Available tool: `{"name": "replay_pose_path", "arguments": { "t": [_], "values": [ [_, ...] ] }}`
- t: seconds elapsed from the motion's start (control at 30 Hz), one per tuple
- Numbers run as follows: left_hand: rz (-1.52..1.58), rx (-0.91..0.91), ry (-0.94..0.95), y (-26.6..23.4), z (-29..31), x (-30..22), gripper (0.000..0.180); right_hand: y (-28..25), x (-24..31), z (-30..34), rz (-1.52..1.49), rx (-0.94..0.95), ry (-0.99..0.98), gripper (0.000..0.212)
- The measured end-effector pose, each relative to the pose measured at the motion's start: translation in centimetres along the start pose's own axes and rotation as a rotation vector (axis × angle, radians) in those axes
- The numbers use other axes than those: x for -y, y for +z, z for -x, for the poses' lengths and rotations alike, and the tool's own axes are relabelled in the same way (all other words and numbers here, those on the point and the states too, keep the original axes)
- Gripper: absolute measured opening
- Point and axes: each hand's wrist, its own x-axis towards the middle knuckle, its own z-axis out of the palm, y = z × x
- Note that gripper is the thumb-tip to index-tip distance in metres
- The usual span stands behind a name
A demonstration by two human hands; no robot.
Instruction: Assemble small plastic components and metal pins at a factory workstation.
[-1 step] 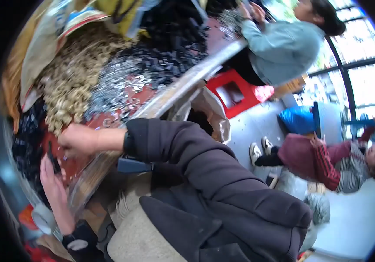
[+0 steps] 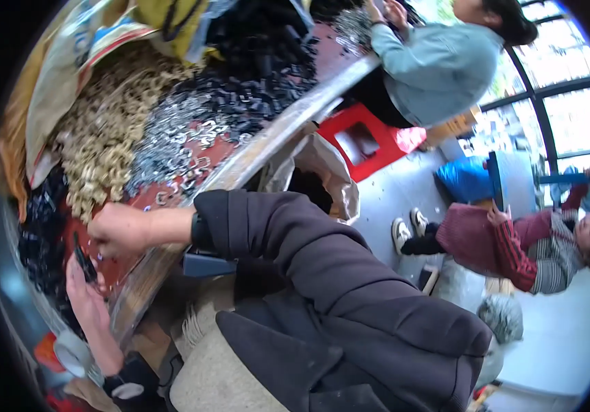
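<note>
Black piece [image 2: 86, 266] grasped by fingers of left hand [image 2: 90, 301], near wooden edge of table [image 2: 267, 150]; right hand [image 2: 124, 229] curled, whether anything is gripped cannot be told. Piece best kept steady.

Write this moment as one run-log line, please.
Left hand: holds black piece | Right hand: curled, contents hidden | Nearby: tan pieces, silver pieces on red tabletop
</note>
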Motion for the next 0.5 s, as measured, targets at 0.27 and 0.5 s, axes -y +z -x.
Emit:
{"name": "replay_pose_path", "arguments": {
  "t": [0.27,0.5],
  "values": [
    [0.278,0.016,-0.107,4.0,-0.5,2.6,0.035,-2.1,0.9,2.7,-0.123,-0.144,-0.029,0.014],
    [0.44,0.171,-0.194,5.9,0.1,2.3,0.026,-4.4,1.9,3.4,-0.13,-0.055,0.044,0.009]
  ]
}}
